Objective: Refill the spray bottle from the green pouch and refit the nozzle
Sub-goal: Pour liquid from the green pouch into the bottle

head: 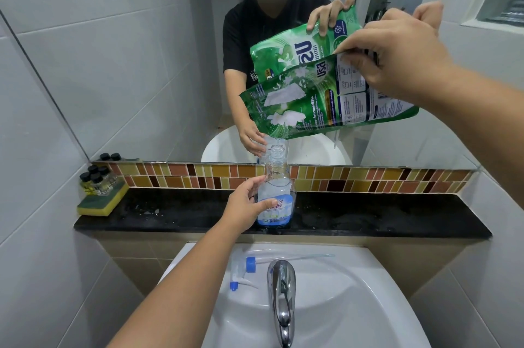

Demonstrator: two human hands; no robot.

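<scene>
A clear spray bottle with a blue label stands upright on the black ledge, its neck uncapped. My left hand grips its body from the left. The green pouch is tilted above it, lower corner right over the bottle's mouth, and clear liquid runs from the corner into the neck. My right hand pinches the pouch's raised upper edge. The white and blue spray nozzle, with its long dip tube, lies on the sink rim left of the tap.
A chrome tap stands over the white sink. A yellow-green sponge with small black-capped bottles sits at the ledge's left end. The mirror behind the ledge reflects the person, pouch and bottle.
</scene>
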